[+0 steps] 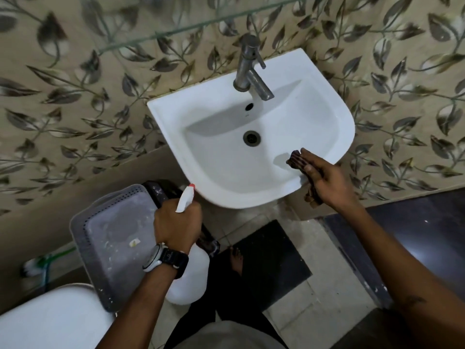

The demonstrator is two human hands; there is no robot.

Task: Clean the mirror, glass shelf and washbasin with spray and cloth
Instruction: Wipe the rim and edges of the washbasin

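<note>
A white washbasin (214, 152) juts from the leaf-patterned wall, with a steel tap (249, 69) at its back and a drain (251, 138) in the middle. My right hand (324, 180) grips a dark brown cloth (295, 159) and presses it against the basin's front right rim. My left hand (176, 222) holds a white spray bottle (188, 280) below the basin's front left edge, its red-tipped nozzle (187, 195) pointing up toward the rim. The glass shelf (176, 31) runs along the wall above the tap. The mirror is out of view.
A grey perforated bin (110, 238) stands on the floor left of my left hand, with a dark bin (161, 190) behind it. A white toilet (50, 321) fills the bottom left. A dark mat (271, 260) lies under the basin. My foot (236, 258) rests on it.
</note>
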